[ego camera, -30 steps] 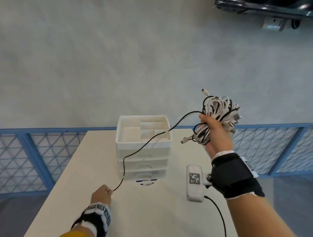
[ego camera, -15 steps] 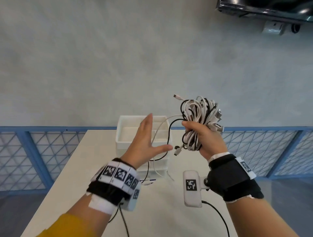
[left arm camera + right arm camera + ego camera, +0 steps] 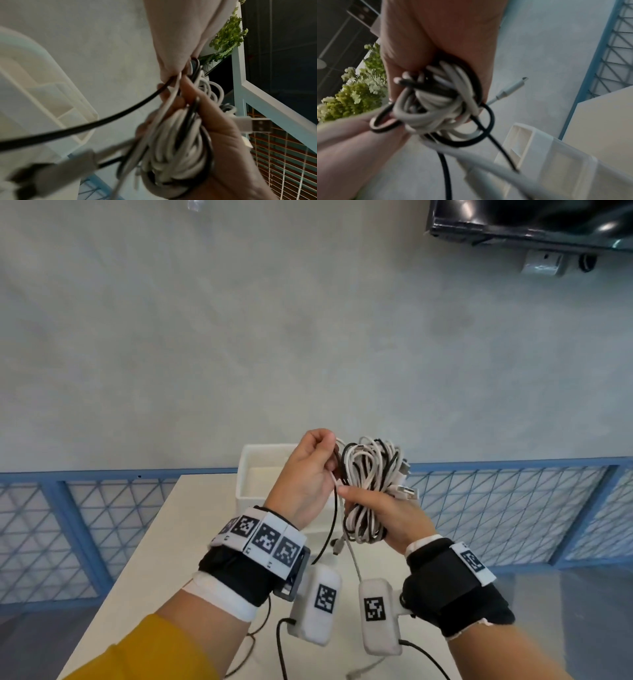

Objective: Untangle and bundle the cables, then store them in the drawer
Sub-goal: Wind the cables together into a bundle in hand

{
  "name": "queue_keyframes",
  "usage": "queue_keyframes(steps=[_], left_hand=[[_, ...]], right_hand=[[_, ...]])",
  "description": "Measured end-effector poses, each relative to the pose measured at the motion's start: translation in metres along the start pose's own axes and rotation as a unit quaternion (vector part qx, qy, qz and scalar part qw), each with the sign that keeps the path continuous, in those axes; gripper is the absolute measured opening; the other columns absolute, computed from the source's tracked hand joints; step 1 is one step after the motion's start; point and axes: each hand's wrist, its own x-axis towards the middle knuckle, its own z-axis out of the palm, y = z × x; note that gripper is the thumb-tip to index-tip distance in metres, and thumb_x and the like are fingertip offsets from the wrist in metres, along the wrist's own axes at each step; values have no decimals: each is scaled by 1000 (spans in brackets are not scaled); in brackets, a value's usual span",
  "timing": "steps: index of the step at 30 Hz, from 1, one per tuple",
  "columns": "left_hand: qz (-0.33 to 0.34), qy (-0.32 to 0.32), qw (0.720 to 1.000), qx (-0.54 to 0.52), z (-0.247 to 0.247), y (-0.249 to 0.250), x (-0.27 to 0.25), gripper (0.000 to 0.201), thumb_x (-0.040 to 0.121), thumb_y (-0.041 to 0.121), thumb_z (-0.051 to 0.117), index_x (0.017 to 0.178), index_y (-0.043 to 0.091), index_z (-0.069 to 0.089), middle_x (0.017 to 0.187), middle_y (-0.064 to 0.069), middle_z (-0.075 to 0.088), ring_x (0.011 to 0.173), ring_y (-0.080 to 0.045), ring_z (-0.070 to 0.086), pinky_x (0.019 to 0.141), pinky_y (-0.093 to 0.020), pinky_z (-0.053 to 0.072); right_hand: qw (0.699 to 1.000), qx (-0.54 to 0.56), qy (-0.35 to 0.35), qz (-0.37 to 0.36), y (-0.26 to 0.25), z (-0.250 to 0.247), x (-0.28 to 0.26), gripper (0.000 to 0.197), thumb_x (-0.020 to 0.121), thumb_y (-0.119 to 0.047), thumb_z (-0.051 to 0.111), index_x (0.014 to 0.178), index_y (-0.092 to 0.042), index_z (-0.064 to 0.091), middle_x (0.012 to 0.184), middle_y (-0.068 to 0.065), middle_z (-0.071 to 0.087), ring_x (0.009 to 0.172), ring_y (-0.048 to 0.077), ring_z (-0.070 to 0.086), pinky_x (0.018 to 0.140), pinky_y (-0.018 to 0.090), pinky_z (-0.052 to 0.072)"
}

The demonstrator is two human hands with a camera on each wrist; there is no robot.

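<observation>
**A:** Where's the bundle (image 3: pixel 371 491) sitting in your hands right now?

**B:** Your right hand (image 3: pixel 390 517) has its fingers curled round the lower half of the coil, thumb laid across the front, black and white loops sticking up above it. Your left hand (image 3: pixel 303 477) is just left of it, fingertips pinching a white strand and a black cable (image 3: pixel 330 529) at the top; both hang down toward the table (image 3: pixel 164 542). All held up in front of the drawer unit (image 3: pixel 250 474).

**A:** Anything different from half a second back?

**B:** Yeah, your left hand was spread flat then, holding nothing. Now it's closed on those strands, and your hands have come together.
</observation>
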Motion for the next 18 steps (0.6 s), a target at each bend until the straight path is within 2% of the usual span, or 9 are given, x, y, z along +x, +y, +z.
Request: queue_keyframes(steps=[1,3,5,8,11,14,16,18], left_hand=[[0,2,1000,-8,0,-2,-1,21,96,9,37,79,16,47,67,0,41,58,-7,41,59,-18,44],[-9,-10,1000,-21,0,-7,-6,19,97,11,36,81,16,45,70,0,46,63,-8,51,61,-21,52],[-23,-36,998,-44,-2,-10,-11,17,97,12,35,84,17,45,77,-1,52,73,-11,57,72,-27,55],[-33,-56,996,-65,-8,-5,-14,17,96,10,33,88,16,47,82,-3,53,81,-15,55,81,-31,50],[-9,-50,998,20,-21,-5,-11,18,97,10,33,90,14,50,84,-4,50,83,-16,47,85,-30,41],[14,-30,994,102,-32,-9,-10,5,93,23,46,95,19,49,88,3,56,88,-13,52,88,-25,43],[11,-6,987,161,-40,-16,-13,28,84,30,59,105,24,42,102,4,55,99,-11,54,84,-20,47],[-36,-26,978,206,-46,-27,-20,52,79,22,66,119,22,34,120,0,50,107,-9,52,76,-14,50]], right_hand=[[1000,7,-6,-2,0,4,-1,10,75,-11,73,85,-12,70,73,-2,70,71,15,67,68,28,51],[1000,20,-21,11,2,7,-1,32,72,-6,75,104,-7,69,93,4,74,90,19,70,83,34,55],[998,36,-23,39,3,8,-2,43,66,-9,80,107,-7,69,100,11,74,97,26,69,91,44,53],[998,37,-6,52,4,5,3,39,63,-12,80,101,-6,71,96,13,74,93,28,69,89,45,53],[999,10,15,30,5,7,6,22,70,-2,75,92,-6,72,81,9,71,81,24,66,83,46,53],[1000,1,19,22,3,10,10,13,72,0,72,83,-7,70,73,8,68,73,21,64,70,38,54],[1000,2,16,26,1,9,15,14,71,-3,74,84,-6,71,76,11,69,74,23,66,69,36,53],[1000,6,7,26,-3,10,19,19,68,-4,75,87,-5,72,83,12,73,79,26,69,73,39,55]])
